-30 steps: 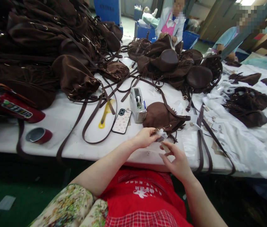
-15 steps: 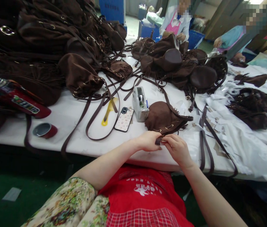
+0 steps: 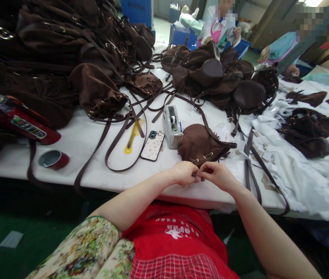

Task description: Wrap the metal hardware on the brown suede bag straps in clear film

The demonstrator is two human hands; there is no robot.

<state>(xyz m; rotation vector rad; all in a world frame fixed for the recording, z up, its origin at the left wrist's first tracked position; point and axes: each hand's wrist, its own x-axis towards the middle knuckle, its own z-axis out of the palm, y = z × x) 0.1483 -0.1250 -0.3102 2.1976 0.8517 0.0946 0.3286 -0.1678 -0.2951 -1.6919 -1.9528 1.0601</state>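
A dark brown drawstring bag lies at the table's front, its eyeleted mouth toward me and fringe on its right side. Just in front of that mouth, my left hand is closed on a dark brown strip, of which only a small end shows. My right hand meets it there, thumb and fingertips pinched together against the left fingers. What the right fingertips pinch is mostly hidden. Beside the bag stands a grey tape dispenser. To its left lie a phone in a patterned case and a yellow comb.
Brown bags are heaped at the left and the back. A red cup and a red flask stand at left. White wrapping and loose straps cover the right. Two people work across the table.
My right hand's fingers have closed in against the left hand, and its forearm has swung outward. Less of the dark strip shows. A person at the back has raised a hand.
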